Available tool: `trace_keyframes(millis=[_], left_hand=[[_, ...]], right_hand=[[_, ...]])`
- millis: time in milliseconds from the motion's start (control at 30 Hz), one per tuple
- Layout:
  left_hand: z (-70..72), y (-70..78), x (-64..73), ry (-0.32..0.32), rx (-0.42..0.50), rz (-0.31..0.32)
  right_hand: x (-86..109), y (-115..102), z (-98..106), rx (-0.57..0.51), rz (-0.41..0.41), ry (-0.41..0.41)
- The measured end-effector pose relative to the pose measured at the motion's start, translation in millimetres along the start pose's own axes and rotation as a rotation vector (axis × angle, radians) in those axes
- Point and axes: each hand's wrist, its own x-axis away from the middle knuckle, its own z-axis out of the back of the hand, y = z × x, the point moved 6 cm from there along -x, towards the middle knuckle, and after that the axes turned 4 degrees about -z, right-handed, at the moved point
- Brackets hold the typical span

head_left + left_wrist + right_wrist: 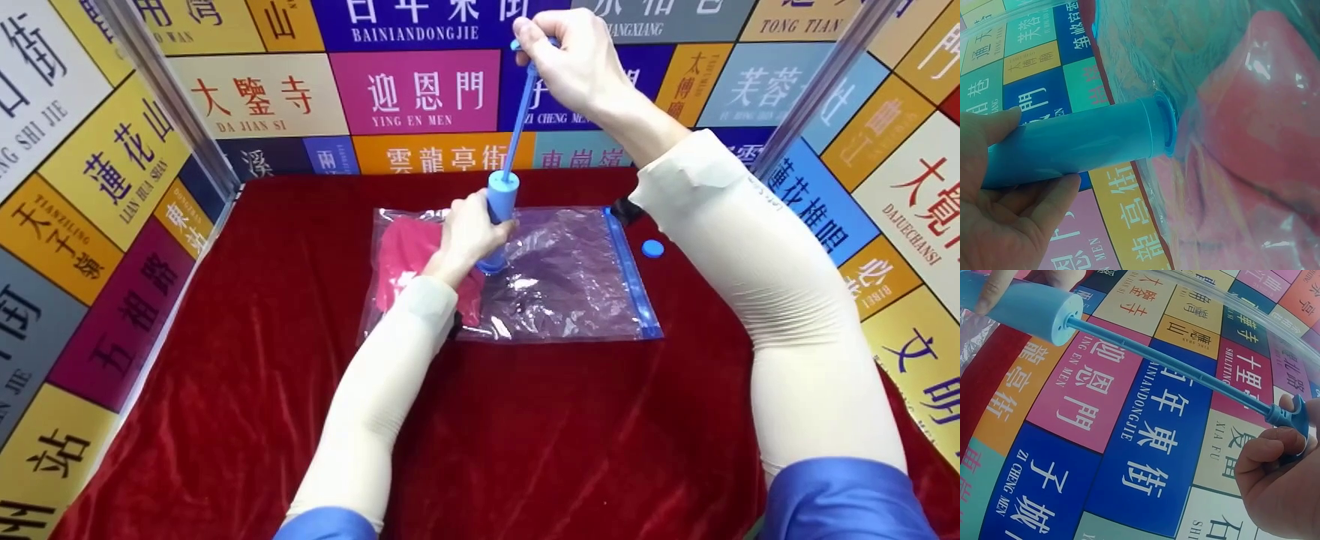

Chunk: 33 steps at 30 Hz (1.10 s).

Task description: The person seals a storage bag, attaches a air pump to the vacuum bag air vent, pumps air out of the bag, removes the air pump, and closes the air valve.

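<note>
A blue hand pump (501,196) stands nearly upright on a clear plastic storage bag (562,277), its base against the bag's valve. My left hand (474,232) grips the pump's barrel, fingers and thumb wrapped round it in the left wrist view. High above, my right hand (574,56) holds the pump's handle (1292,417), with the long thin rod (1168,363) drawn far out of the barrel. Inside the bag's left part lies a folded pink cloth (409,244), partly hidden by my left hand and forearm.
Along the bag's right edge runs a blue zip seal (632,274). A small round blue cap (652,248) lies to the right of it, near a black object (627,211) beside my right sleeve. Dark red velvet (570,427) covers the table. Panels with printed place names (424,90) stand behind and at both sides.
</note>
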Motion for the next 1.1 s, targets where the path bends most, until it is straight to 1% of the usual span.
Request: trace_keyframes(millis=[200, 400, 567, 967, 1100], left_hand=[[-0.3, 0.9, 0.4, -0.004, -0.001, -0.003], [-0.6, 0.8, 1.0, -0.012, 0.008, 0.007], [-0.5, -0.3, 1.6, -0.011, 0.01, 0.011], [0.2, -1.4, 1.6, 0.0, 0.008, 0.014], [0.8, -1.1, 1.7, -0.003, 0.023, 0.012]], right_hand=[[-1.9, 5, -2, 0.015, -0.049, -0.054], [-1.8, 9, -9, 0.051, -0.051, -0.098], [0.0, 14, -20, 0.076, -0.076, -0.149], [5.9, 28, -51, 0.177, -0.128, -0.31], [8.6, 34, -60, 0.188, -0.112, -0.327]])
